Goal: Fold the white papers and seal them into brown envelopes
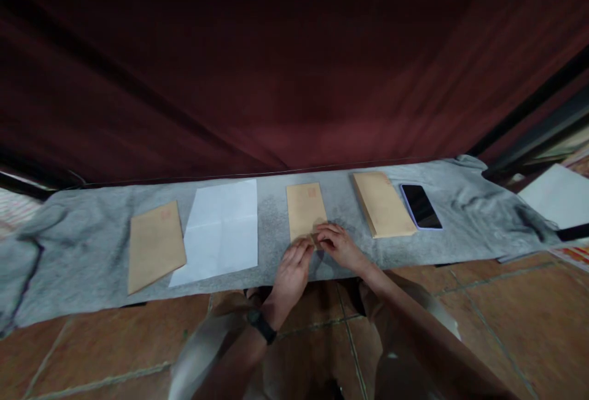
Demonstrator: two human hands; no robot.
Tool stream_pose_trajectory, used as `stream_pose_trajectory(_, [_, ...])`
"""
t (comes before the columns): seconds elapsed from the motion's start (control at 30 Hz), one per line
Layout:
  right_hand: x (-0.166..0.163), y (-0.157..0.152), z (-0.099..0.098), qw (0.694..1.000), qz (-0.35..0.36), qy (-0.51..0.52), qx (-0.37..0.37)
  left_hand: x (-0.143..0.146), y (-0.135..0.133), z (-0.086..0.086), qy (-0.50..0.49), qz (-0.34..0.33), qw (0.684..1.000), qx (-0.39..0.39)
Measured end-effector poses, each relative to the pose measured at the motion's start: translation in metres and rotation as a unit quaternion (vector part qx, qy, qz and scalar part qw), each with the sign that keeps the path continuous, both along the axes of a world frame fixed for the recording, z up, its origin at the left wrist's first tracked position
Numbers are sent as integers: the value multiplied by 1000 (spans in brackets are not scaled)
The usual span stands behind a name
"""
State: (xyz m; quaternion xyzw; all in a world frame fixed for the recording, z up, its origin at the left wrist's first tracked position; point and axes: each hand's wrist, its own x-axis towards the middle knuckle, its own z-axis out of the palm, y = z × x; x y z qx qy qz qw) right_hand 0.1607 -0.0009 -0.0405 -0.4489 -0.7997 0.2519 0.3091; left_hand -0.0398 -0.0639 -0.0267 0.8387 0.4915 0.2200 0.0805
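A brown envelope (305, 208) lies in the middle of the grey cloth (83, 228). Both hands are at its near end. My left hand (291, 272), with a dark watch on the wrist, rests its fingertips on the near edge, fingers together and stretched out. My right hand (338, 245) has its fingers curled and pinched on the envelope's near flap. To the left lie a creased white sheet of paper (221, 231) and another brown envelope (154, 245).
A stack of brown envelopes (383, 203) and a black phone (420, 205) lie to the right on the cloth. A dark red curtain (285, 62) hangs behind. White paper (556, 194) sits at far right. Brown floor tiles (506, 308) are below.
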Motion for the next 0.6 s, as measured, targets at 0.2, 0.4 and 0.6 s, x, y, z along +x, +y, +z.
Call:
stream_pose_trajectory(0.2, [-2,-1,4,1000,-2,-16,10,5,-12,-4,29,-41,999,9])
stream_pose_trajectory(0.4, [-12,-27,14,998,-10,-43,47,10,-11,-4,47,-23,999,7])
stream_pose_trajectory(0.6, [-27,-85,9,992,-3,-105,76,7,-17,-10,94,-39,995,22])
